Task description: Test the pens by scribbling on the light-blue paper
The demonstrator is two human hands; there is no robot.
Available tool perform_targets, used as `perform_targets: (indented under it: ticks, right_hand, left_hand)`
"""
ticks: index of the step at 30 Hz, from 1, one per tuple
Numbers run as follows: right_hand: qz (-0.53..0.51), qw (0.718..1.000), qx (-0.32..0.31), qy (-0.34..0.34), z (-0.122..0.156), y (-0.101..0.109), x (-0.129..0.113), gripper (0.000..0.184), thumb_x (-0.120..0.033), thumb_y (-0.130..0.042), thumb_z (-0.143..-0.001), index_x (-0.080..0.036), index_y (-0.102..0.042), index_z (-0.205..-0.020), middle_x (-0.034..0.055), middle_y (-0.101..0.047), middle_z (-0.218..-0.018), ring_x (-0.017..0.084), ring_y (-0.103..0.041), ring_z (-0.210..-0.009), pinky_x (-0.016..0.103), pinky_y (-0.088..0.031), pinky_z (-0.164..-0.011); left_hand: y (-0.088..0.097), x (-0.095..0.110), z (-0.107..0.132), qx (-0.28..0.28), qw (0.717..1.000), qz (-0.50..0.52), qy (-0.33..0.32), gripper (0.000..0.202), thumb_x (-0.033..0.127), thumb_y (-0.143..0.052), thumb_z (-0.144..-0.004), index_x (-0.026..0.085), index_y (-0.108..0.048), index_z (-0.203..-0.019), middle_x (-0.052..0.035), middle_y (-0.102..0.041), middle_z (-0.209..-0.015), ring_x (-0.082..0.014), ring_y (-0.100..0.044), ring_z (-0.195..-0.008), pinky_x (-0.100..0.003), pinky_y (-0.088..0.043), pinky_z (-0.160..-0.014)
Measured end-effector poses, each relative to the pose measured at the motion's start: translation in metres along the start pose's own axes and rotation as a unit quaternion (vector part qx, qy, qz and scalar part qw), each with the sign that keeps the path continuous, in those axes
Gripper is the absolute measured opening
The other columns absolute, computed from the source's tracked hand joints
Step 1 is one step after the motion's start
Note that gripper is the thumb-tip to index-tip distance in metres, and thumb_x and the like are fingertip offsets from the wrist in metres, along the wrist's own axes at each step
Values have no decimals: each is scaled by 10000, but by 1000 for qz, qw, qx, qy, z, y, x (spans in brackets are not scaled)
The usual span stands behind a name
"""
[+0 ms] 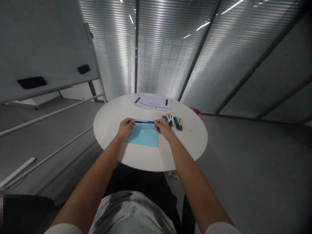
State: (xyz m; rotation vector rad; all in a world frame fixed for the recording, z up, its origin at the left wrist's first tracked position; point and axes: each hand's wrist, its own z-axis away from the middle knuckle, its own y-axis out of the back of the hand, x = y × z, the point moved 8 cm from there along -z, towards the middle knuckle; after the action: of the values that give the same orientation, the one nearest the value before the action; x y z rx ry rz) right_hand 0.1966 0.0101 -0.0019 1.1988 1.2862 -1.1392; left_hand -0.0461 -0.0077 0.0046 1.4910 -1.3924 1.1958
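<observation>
A slim black-and-blue pen (144, 122) lies level between my two hands, above the far edge of a light blue sheet (142, 136) on the white round table (138, 159). My left hand (126, 127) pinches the pen's black end. At its blue end, the fingers of my right hand (162, 127) are closed. Whether the sheet's far edge is also gripped, I cannot tell. Just right of my right hand lie several markers and pens (173, 121) with green, white, black and yellow parts.
A stack of white papers (153, 102) lies at the table's far side, with a dark pen (137, 100) at its left. A whiteboard on a rail frame (73, 102) stands to the left. Behind the table is a wall of blinds (158, 65). Something pink (195, 110) shows past the table's right edge.
</observation>
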Motion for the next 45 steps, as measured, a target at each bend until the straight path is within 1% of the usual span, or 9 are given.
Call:
perform_targets:
  ticks: [4,7,14,19,23,29,32,40,45]
  right_hand:
    - [1,1000,-2,-1,-1,0,2,346,-505,-704,-694,-191,-595,-790,-38,-605,-618,63,-509,-427,169,-269,-352]
    - [0,1000,-5,-1,-1,0,2,338,-500,-701,-697,-190,-591,-775,-39,-603,-610,63,-506,-425,168,-272,-354]
    - [-3,1000,-7,-10,1,0,0,278,-411,-720,-677,-184,-621,-805,-24,-633,-646,65,-514,-436,172,-267,-365]
    - [-1,1000,-16,-1,4,-3,-4,252,-351,-707,-655,-182,-639,-830,-22,-638,-657,66,-516,-444,175,-277,-371]
    - [11,1000,-19,18,4,-4,-7,259,-348,-696,-655,-184,-641,-849,-23,-637,-659,66,-509,-440,178,-284,-365]
    - [8,999,-23,24,3,-4,-6,262,-327,-706,-637,-191,-645,-853,-31,-633,-650,68,-504,-418,174,-267,-338]
    - [2,1000,-14,10,2,-2,-4,248,-352,-708,-655,-187,-640,-828,-26,-638,-670,64,-512,-425,168,-271,-336]
    - [15,1000,-1,-12,1,-1,0,246,-414,-684,-749,-180,-620,-792,-25,-624,-623,55,-508,-427,154,-287,-350]
    - [17,1000,-4,4,0,-1,-1,262,-423,-698,-725,-181,-617,-783,-22,-632,-629,59,-511,-428,159,-292,-353]
  left_hand:
    - [-1,2,1,2,1000,21,7,272,394,-705,-725,158,-636,-841,8,-600,-659,-73,-436,-484,-227,-316,-465]
    - [-1,3,2,7,999,34,19,309,384,-726,-698,159,-635,-889,14,-601,-650,-74,-439,-483,-226,-331,-475]
    - [-1,2,2,10,1000,-2,18,268,413,-671,-751,149,-628,-767,11,-572,-595,-75,-430,-471,-233,-319,-470]
    - [-1,1,2,9,1000,-2,19,254,403,-667,-752,153,-624,-742,14,-562,-578,-76,-427,-466,-233,-313,-471]
    - [0,2,2,13,1000,-9,25,261,409,-663,-751,152,-625,-718,12,-558,-569,-78,-419,-460,-237,-311,-472]
    - [-1,6,3,8,1000,-13,21,270,422,-676,-739,155,-634,-731,7,-566,-581,-80,-421,-471,-235,-310,-476]
    - [-2,7,5,8,1000,2,26,259,402,-696,-714,152,-647,-766,1,-589,-622,-76,-422,-477,-234,-317,-480]
    - [-3,7,4,-2,999,18,28,236,364,-709,-693,152,-659,-780,-5,-602,-654,-74,-433,-487,-232,-323,-482]
    - [-2,8,5,3,1000,19,23,222,358,-705,-698,150,-654,-757,-1,-590,-627,-72,-426,-478,-233,-325,-481]
